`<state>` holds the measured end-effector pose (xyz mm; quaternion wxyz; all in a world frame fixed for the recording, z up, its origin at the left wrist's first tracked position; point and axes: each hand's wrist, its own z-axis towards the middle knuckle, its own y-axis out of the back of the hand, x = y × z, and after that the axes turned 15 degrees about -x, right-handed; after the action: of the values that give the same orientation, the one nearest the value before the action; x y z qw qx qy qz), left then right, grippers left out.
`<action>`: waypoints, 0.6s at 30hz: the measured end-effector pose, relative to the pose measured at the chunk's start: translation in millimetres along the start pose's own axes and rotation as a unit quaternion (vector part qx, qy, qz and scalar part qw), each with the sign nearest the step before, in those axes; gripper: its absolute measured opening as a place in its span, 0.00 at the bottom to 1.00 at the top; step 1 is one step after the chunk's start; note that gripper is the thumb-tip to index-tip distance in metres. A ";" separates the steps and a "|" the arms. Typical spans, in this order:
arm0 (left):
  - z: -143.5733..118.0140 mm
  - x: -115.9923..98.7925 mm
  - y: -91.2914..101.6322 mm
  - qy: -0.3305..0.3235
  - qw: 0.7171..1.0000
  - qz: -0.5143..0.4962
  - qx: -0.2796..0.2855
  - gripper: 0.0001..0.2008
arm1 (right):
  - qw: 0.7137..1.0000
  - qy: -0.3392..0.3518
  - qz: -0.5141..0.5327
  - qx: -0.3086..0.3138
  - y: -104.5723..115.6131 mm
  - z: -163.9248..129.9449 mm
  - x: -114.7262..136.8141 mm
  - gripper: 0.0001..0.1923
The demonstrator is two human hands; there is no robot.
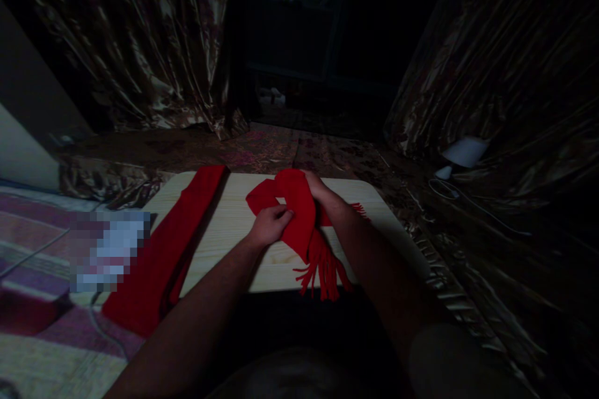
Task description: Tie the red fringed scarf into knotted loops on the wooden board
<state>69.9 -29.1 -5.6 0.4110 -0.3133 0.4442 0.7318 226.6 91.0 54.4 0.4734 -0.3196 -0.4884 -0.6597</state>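
A red fringed scarf [300, 215] is looped over itself on the pale wooden table, with a small gap in the loop. Its near tassels [325, 274] hang at the table's front edge; another fringed end shows partly behind my right forearm. My left hand [271, 225] pinches the left edge of the scarf's front layer, thumb on top. At the scarf's upper right edge, my right hand [319, 188] is wrapped round the cloth, its fingers mostly hidden. A second red cloth [180, 230], folded into a long strip, lies along the table's left side and drapes over the near corner.
The low wooden table [219, 262] stands before me. Left of it are a striped cover [37, 230], a pixelated patch and a cable. A small white lamp [468, 151] with its cord sits at the right. Patterned curtains [187, 37] hang behind.
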 end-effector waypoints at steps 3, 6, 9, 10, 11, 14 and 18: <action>-0.1 -1.7 1.2 0.009 1.000 0.009 0.001 0.22 | 0.995 -0.001 0.091 -0.031 5.4 4.7 16.7 0.22; -0.5 -2.4 2.0 0.024 0.999 0.022 -0.003 0.26 | 0.987 0.020 0.098 -0.123 16.7 10.2 35.3 0.22; -0.7 -2.2 2.1 0.033 0.999 0.026 -0.004 0.29 | 0.976 0.072 0.005 -0.203 34.8 11.6 52.9 0.22; -0.7 -2.2 2.2 0.034 0.999 0.023 -0.005 0.29 | 0.971 0.097 -0.037 -0.215 42.0 10.0 58.1 0.23; -0.7 -2.2 2.2 0.033 0.999 0.020 -0.004 0.29 | 0.964 0.125 -0.080 -0.219 49.5 7.3 62.8 0.23; -0.4 -2.9 2.4 0.031 0.999 0.020 0.002 0.27 | 0.928 0.204 -0.224 -0.218 70.9 -6.1 73.2 0.23; 0.2 -3.1 2.2 0.032 0.999 0.029 -0.004 0.26 | 0.859 0.224 -0.395 -0.237 89.3 -22.6 72.4 0.23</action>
<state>69.3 -30.5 -2.0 0.3743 -0.3249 0.4629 0.7349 286.1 40.3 141.7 0.1793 -0.0460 -0.2839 -0.9408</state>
